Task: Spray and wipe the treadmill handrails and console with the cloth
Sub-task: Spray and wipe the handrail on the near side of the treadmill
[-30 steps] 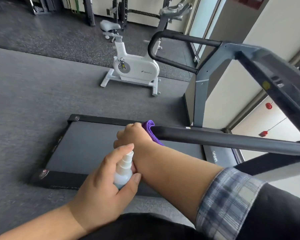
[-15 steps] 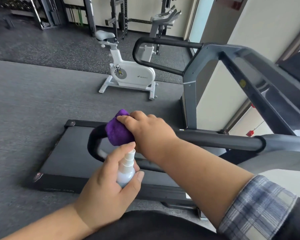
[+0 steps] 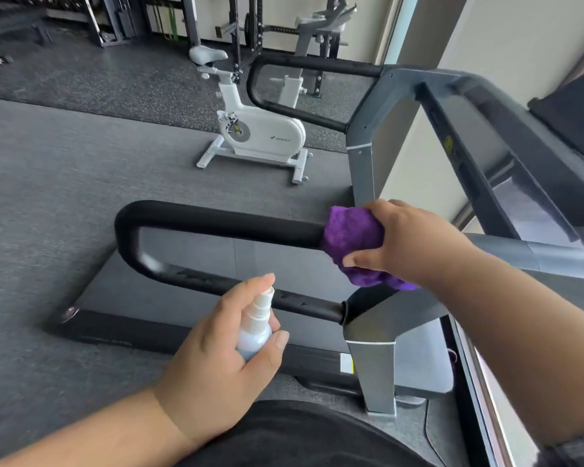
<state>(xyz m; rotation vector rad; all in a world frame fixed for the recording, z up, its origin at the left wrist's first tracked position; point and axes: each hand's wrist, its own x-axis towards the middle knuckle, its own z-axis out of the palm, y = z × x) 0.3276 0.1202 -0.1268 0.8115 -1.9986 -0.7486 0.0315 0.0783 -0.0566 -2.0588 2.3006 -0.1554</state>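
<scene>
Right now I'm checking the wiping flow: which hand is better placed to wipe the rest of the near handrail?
Probably the right hand: it grips the purple cloth around the handrail. The left hand holds the spray bottle.

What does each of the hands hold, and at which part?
The left hand grips the spray bottle around its body. The right hand holds the purple cloth, bunched around the near handrail's upper bar.

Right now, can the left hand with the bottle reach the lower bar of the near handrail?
Probably yes: the left hand holds the spray bottle just before the lower bar, nothing between.
</scene>
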